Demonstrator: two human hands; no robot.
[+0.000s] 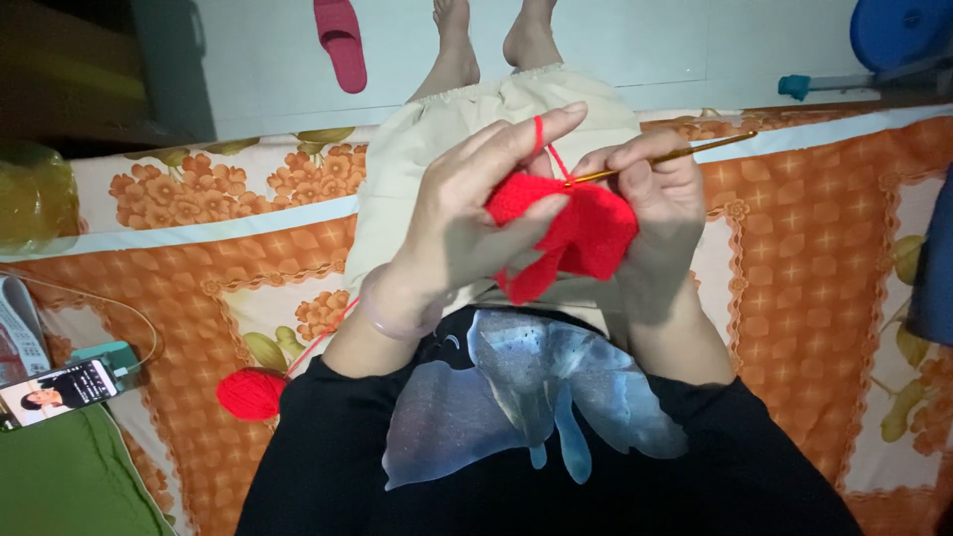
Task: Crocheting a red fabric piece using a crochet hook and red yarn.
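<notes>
My left hand (476, 213) pinches a red crocheted piece (576, 233) between thumb and fingers, and red yarn loops over its raised index finger. My right hand (660, 194) grips a thin golden crochet hook (665, 157), whose tip sits in the top edge of the red piece. Both hands are held over my lap, above cream shorts. A red yarn ball (250, 393) lies on the bed at my left hip, and a strand runs from it up toward my left wrist.
I sit on a bed with an orange floral sheet (814, 258). A lit phone (58, 390) and a green cloth (60, 476) lie at the lower left. One pink slipper (340, 42) is on the white floor near my feet, and a blue object (898, 30) stands at the top right.
</notes>
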